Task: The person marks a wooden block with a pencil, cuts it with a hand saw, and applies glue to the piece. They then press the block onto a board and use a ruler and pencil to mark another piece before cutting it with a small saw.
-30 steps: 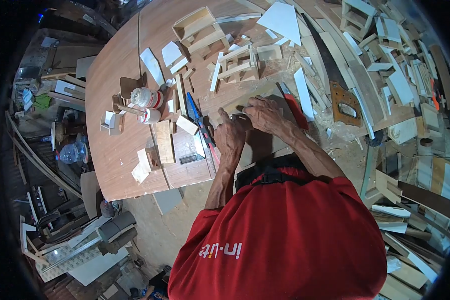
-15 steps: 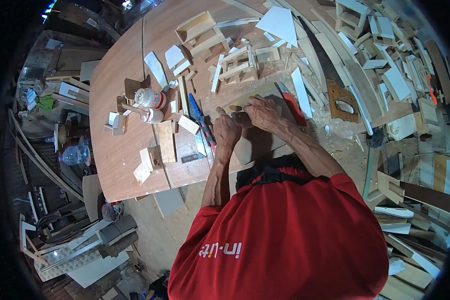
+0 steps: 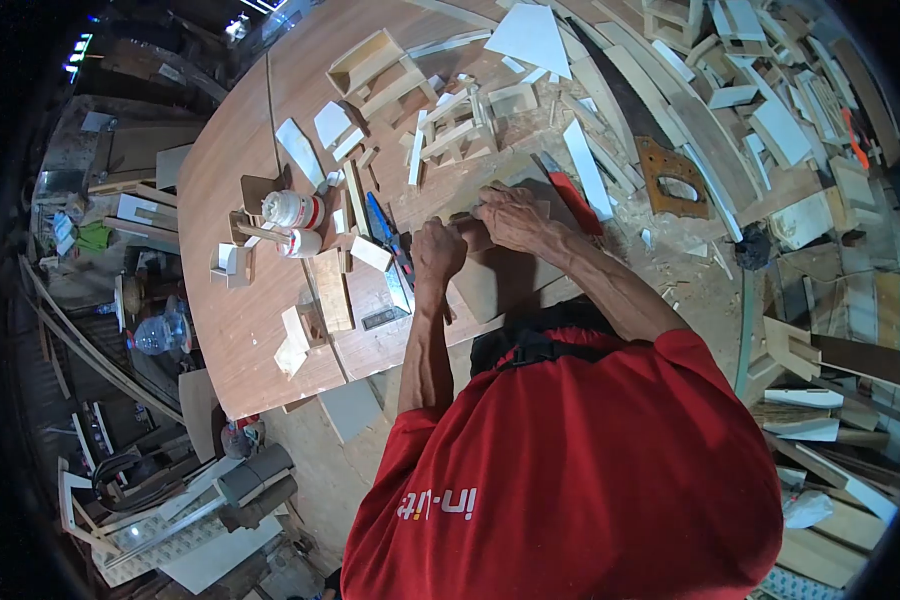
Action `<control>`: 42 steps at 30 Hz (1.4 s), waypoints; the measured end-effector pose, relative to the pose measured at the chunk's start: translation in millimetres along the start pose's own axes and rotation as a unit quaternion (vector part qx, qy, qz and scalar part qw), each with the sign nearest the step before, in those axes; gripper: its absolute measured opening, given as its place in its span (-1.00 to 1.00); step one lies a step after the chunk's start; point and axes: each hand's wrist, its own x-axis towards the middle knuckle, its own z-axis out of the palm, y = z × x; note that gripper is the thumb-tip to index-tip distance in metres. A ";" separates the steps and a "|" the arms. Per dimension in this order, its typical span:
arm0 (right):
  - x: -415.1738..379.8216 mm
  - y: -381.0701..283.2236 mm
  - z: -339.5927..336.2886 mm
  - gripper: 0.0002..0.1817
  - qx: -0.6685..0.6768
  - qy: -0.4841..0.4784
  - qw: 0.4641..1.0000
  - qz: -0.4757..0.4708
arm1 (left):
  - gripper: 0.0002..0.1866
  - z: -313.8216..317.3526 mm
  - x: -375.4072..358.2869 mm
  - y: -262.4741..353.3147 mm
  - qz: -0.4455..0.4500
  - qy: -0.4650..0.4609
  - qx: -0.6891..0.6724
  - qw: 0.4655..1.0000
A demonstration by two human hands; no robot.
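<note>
Both my hands meet over a grey-brown board (image 3: pixel 495 285) at the table's near edge. My left hand (image 3: pixel 437 250) is closed in a fist at the left end of a small wooden piece (image 3: pixel 474 236). From the right, my right hand (image 3: pixel 515 218) grips the same piece with bent fingers, its knuckles upward. Fingers cover much of the piece, so its full shape is hidden. Just left of my left hand lies a blue-and-black tool (image 3: pixel 385 225). A red-handled tool (image 3: pixel 573 203) rests beyond my right wrist.
White glue jars (image 3: pixel 292 210) stand on the left of the table (image 3: pixel 240 340). Small wooden frames (image 3: pixel 457 130) and offcuts lie at the back. A handsaw (image 3: pixel 673 180) rests on the right, near piled wood scraps. A metal square (image 3: pixel 382 318) lies near the front.
The camera view has shifted a little, so the table's contents appear further left. Both hands stay together on the wooden piece, with my left fingers now curled in more.
</note>
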 end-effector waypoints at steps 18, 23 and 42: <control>9.1 0.3 -16.9 -0.80 -0.050 -0.058 0.996 -0.049 | -0.63 -12.3 15.2 -10.2 -0.067 -0.120 -0.113 0.984; 8.3 1.0 -10.9 -0.80 -0.026 -0.028 0.999 -0.039 | -0.67 -6.2 18.3 -14.3 -0.057 -0.126 -0.136 0.981; 7.7 5.7 16.1 -0.84 -0.066 0.021 0.997 -0.029 | -0.71 14.4 16.0 -19.5 -0.001 0.028 0.033 0.999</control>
